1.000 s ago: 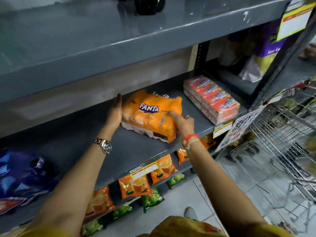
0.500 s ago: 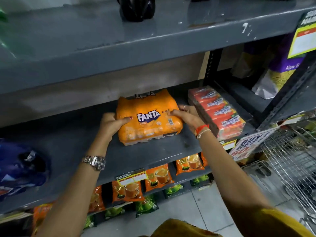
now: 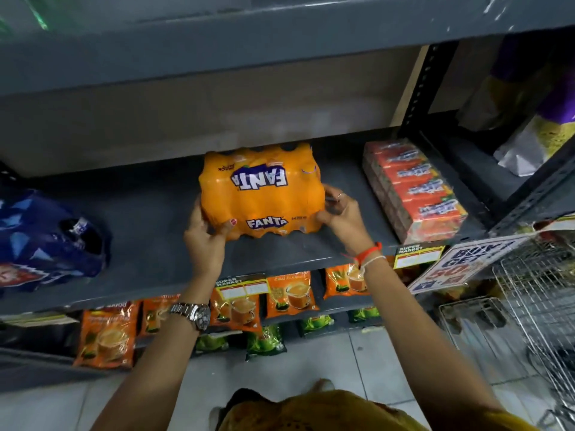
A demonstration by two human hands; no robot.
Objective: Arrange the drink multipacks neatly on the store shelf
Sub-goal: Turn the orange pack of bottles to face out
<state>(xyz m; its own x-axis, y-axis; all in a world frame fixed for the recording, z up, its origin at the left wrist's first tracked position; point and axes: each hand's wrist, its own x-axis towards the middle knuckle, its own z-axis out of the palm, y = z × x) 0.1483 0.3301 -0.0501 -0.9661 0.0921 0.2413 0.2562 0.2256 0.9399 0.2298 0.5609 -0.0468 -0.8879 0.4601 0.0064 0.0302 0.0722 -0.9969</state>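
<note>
Orange Fanta multipack (image 3: pixel 261 194) gripped between both hands, left (image 3: pixel 203 241), right (image 3: pixel 343 220), grey shelf (image 3: pixel 149 213), blue multipack (image 3: pixel 53 241) left, red cartons (image 3: pixel 413 188) right

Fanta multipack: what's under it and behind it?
The Fanta multipack sits on the grey shelf, held by left hand and right hand. Behind it: shadowed shelf and beige back panel; contact underneath hidden.

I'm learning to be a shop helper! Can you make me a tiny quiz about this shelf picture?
1. True or false: both hands hold the Fanta pack.
2. Which pack lies nearer the right hand? A) blue pack B) red pack
3. Fill in: the left hand has a ____ on its wrist.

Key: 1 true. 2 B. 3 watch.
</note>
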